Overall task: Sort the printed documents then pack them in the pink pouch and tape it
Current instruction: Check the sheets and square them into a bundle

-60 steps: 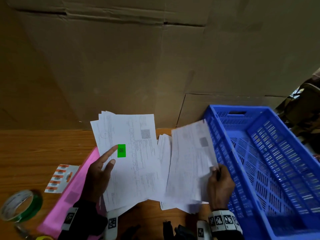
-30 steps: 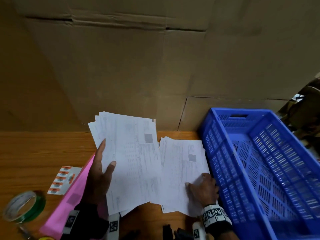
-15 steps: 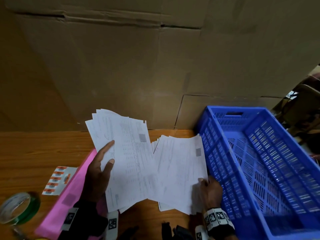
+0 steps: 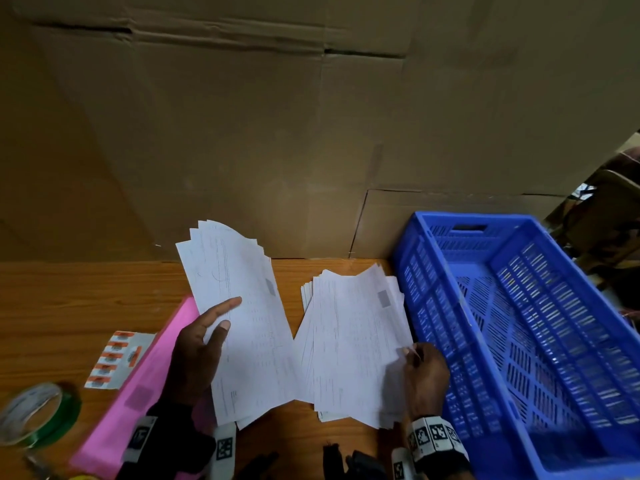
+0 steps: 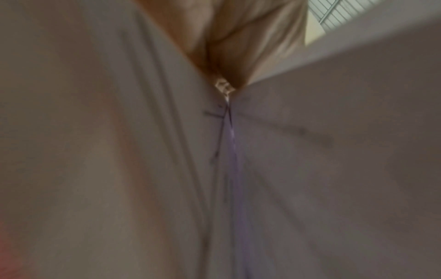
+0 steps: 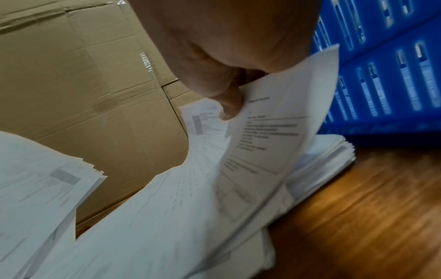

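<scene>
Meanwhile the left hand (image 4: 197, 355) holds a fanned sheaf of printed documents (image 4: 242, 313) raised over the pink pouch (image 4: 138, 386), thumb and forefinger lying on the top page. The right hand (image 4: 424, 375) pinches the near corner of the top sheet (image 6: 274, 132) of a second pile (image 4: 353, 341) — that pile lies on the tabletop (image 4: 69, 299) just beside the blue crate (image 4: 519, 306) at the right edge. A tape roll (image 4: 34, 414) sits at the near left corner.

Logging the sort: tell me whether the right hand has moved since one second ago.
Yes. The right hand has shifted slightly towards the blue crate, from flat on the right pile to its edge, fingers pinching sheets.
</scene>
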`<control>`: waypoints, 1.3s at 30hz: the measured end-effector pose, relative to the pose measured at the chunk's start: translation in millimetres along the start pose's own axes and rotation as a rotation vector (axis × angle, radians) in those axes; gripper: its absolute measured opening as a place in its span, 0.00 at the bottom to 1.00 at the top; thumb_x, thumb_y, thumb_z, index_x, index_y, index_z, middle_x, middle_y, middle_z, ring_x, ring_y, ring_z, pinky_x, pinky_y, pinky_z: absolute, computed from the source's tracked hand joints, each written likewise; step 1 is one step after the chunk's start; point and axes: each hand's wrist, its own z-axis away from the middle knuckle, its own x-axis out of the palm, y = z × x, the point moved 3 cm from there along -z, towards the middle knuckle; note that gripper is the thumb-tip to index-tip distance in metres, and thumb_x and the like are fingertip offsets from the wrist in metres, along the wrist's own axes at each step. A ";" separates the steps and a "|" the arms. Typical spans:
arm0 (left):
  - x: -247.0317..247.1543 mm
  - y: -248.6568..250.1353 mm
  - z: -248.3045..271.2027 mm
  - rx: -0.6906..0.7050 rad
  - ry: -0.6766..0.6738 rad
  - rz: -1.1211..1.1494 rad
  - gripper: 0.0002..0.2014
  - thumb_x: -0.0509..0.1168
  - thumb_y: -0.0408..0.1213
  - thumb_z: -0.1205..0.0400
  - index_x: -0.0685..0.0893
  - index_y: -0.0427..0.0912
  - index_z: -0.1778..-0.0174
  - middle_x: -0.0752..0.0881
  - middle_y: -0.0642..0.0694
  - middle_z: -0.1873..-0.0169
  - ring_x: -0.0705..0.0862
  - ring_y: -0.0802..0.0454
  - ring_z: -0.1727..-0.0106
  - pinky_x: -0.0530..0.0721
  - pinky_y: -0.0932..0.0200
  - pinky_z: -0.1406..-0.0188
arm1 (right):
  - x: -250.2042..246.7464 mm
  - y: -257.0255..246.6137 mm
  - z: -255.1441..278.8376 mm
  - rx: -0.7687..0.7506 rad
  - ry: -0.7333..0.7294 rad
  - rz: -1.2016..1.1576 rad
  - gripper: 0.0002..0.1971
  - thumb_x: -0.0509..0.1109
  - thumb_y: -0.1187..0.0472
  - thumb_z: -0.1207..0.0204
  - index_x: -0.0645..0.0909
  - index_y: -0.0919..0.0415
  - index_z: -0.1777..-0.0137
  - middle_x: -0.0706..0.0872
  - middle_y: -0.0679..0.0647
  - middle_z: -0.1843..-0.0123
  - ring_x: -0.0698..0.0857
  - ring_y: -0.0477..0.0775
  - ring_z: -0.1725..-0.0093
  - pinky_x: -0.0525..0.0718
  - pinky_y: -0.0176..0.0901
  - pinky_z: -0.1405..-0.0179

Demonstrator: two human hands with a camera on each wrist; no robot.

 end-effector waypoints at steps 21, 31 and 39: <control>12.5 6.7 -0.1 -0.040 -0.072 0.072 0.18 0.56 0.53 0.18 0.83 0.60 0.35 0.83 0.70 0.37 0.75 0.76 0.31 0.68 0.78 0.34 | -59.5 -122.7 14.6 -0.035 -0.270 -0.819 0.06 0.74 0.66 0.20 0.84 0.62 0.44 0.94 0.57 0.50 0.93 0.57 0.50 0.90 0.53 0.53; 17.0 15.0 5.4 -0.188 -0.154 0.208 0.24 0.74 0.63 0.36 0.84 0.57 0.46 0.89 0.71 0.52 0.87 0.70 0.48 0.83 0.65 0.48 | 7.4 -111.2 45.1 0.140 -0.723 -0.679 0.07 0.72 0.61 0.17 0.80 0.65 0.46 0.93 0.57 0.52 0.91 0.60 0.51 0.89 0.51 0.50; 1.0 5.5 5.5 -0.175 -0.004 0.115 0.23 0.75 0.40 0.22 0.75 0.57 0.34 0.84 0.65 0.45 0.83 0.66 0.46 0.81 0.50 0.37 | 23.0 -12.4 23.7 -0.102 -0.255 0.599 0.22 0.64 0.46 0.23 0.78 0.64 0.40 0.82 0.64 0.41 0.84 0.69 0.44 0.85 0.58 0.49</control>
